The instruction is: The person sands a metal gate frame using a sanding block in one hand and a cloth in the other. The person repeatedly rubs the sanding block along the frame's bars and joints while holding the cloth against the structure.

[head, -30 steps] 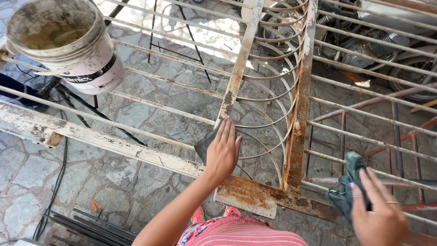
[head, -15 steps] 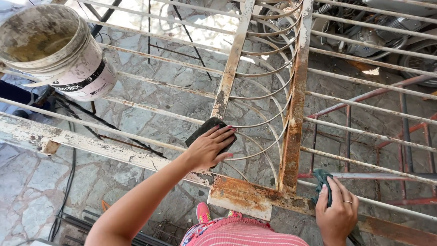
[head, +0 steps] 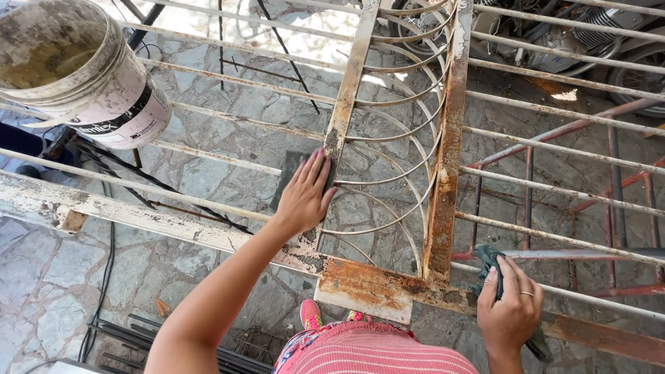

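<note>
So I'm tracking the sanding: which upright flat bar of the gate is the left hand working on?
The paler, narrower flat bar, left of the curved rods. The left hand presses a dark sanding sheet at its base; the wider, rustier bar stands untouched.

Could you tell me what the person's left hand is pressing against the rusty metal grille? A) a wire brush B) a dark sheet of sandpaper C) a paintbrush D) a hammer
B: the left hand lies flat on a dark sheet of sandpaper, held against a rusty bar of the metal grille, while the right hand grips a dark green rag.
</note>
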